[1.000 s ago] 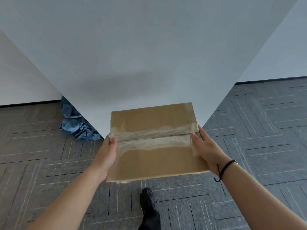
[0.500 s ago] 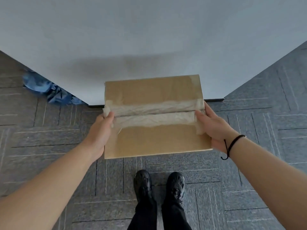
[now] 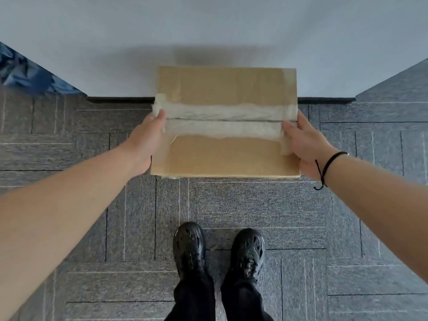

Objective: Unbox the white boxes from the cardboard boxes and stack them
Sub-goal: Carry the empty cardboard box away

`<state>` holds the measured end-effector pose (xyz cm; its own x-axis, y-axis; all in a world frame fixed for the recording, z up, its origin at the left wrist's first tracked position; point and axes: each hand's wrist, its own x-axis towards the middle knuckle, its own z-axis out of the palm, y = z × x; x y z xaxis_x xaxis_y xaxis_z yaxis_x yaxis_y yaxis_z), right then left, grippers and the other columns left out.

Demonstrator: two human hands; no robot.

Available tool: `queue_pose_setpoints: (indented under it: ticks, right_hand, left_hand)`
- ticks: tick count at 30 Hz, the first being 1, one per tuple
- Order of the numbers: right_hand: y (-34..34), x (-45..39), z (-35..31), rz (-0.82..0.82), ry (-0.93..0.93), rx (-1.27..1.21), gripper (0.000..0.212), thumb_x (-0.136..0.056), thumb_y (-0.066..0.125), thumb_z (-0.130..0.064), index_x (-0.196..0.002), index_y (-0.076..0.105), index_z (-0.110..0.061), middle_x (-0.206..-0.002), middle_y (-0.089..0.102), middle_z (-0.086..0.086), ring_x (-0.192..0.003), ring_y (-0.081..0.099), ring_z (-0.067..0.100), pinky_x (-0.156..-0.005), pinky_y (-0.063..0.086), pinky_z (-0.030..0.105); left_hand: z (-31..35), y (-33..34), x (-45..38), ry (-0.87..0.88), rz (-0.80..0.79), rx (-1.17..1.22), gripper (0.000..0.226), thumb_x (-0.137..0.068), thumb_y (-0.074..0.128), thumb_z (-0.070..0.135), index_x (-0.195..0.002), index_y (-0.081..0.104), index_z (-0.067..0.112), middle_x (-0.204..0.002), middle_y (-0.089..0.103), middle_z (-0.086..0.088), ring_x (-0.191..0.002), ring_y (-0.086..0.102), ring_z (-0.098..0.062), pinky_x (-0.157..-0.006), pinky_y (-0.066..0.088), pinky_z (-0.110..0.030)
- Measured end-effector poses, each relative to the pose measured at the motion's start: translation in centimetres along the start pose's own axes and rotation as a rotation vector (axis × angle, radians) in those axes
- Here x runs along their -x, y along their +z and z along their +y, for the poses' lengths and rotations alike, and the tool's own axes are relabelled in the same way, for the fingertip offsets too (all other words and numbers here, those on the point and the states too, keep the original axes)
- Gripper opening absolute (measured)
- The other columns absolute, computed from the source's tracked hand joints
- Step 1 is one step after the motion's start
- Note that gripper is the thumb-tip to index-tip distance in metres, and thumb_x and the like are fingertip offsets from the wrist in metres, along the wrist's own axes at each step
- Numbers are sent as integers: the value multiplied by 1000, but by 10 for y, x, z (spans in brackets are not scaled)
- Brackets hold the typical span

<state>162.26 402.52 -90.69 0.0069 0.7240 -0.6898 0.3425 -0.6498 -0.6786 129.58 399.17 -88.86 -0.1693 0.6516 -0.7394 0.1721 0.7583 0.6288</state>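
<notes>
Both hands, left [image 3: 143, 144] and right [image 3: 305, 144], grip box [image 3: 225, 89] sides; white wall [image 3: 208, 31] behind, blue cloth [image 3: 25, 72] left, shoes [image 3: 190, 246] below.

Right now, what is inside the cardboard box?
That cannot be seen. The cardboard box is shut, with torn tape along its top seam, held between the left hand and right hand.

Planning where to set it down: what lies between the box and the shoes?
In the head view, only bare grey carpet shows between the box and the shoes; nothing else lies there.
</notes>
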Motion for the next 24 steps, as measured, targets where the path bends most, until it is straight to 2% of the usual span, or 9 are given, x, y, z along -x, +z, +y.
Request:
queue_pose_setpoints:
  ticks: [3, 7, 13, 16, 20, 24]
  right_hand:
    - [2, -14, 0, -4, -28, 31, 32, -102, 41, -31, -125, 50, -52, -116, 66, -6, -106, 66, 21, -96, 55, 50]
    - [3, -26, -3, 37, -56, 63, 36, -90, 46, -47, -123, 50, -59, -121, 67, -7, -111, 66, 25, -96, 53, 56]
    - [8, -34, -14, 96, -98, 79, 43, -97, 49, -40, -139, 40, -48, -134, 58, -11, -124, 58, 16, -105, 47, 43]
    - [7, -36, -20, 44, -60, 72, 40, -88, 47, -46, -124, 49, -63, -125, 65, -6, -114, 64, 23, -99, 53, 51]
    - [5, -38, -23, 36, -64, 30, 38, -87, 47, -45, -120, 53, -62, -124, 66, -3, -112, 66, 26, -95, 55, 54]
    - [2, -41, -24, 42, -74, 55, 38, -84, 47, -47, -118, 54, -64, -124, 67, -10, -113, 65, 22, -99, 53, 53]
  left_hand:
    - [-4, 3, -14, 28, 32, -3, 58, -106, 30, 48, -158, 15, 26, -165, 16, 3, -150, 15, -16, -118, 11, -37]
    - [-2, 4, -24, 69, 81, -13, 56, -107, 29, 45, -158, 15, 26, -164, 17, 4, -149, 18, -15, -116, 12, -36]
    - [8, -3, -34, 69, 93, -47, 54, -107, 29, 44, -156, 21, 23, -159, 27, 1, -145, 25, -20, -118, 17, -40]
    - [12, -5, -36, 69, 127, -66, 53, -108, 29, 42, -155, 25, 21, -157, 29, 0, -143, 28, -19, -117, 19, -38]
    - [17, -3, -36, 67, 145, -113, 53, -108, 27, 41, -156, 23, 19, -157, 30, -3, -142, 31, -22, -119, 22, -40]
    - [19, -5, -38, 66, 164, -119, 54, -108, 28, 42, -156, 23, 19, -155, 32, -2, -140, 33, -22, -118, 25, -40]
